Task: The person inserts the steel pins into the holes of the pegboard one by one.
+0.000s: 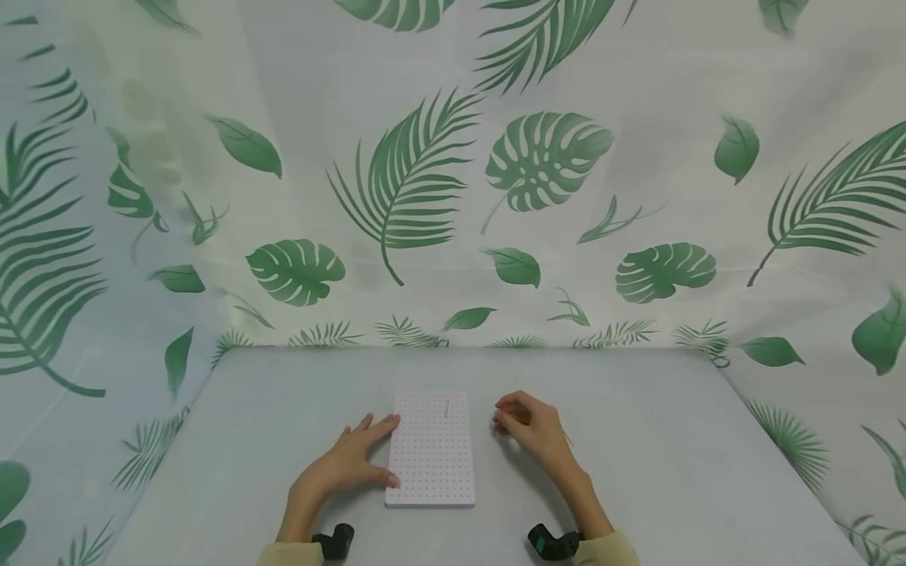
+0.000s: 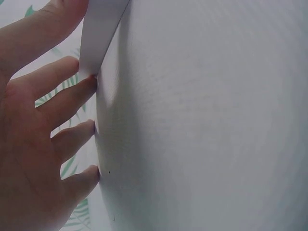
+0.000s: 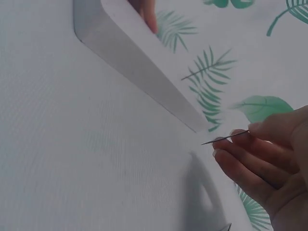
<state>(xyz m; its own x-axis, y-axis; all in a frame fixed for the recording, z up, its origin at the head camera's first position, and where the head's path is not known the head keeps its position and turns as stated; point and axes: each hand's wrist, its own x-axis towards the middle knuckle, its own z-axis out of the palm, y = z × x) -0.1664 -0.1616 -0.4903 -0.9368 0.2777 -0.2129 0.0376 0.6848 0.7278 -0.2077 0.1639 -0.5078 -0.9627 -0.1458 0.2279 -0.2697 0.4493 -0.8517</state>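
A white board [image 1: 430,464] dotted with rows of small holes lies flat on the table. One thin needle-like pin [image 1: 447,408] stands near its upper right corner. My left hand [image 1: 347,464] spreads its fingers along the board's left edge, thumb and forefinger touching it; in the left wrist view, the other fingertips meet the table. To the right of the board and apart from it, my right hand [image 1: 534,428] pinches a thin needle [image 3: 225,137] between thumb and fingers. Its pointed end sticks out past the fingertips in the right wrist view.
The pale table [image 1: 637,448] extends on both sides of the board. Behind and beside it hangs a leaf-patterned cloth [image 1: 425,283]. Thin dark tips [image 3: 227,227] show at the right wrist view's bottom edge; what they belong to is unclear. Black wrist devices [image 1: 554,542] sit at both sleeves.
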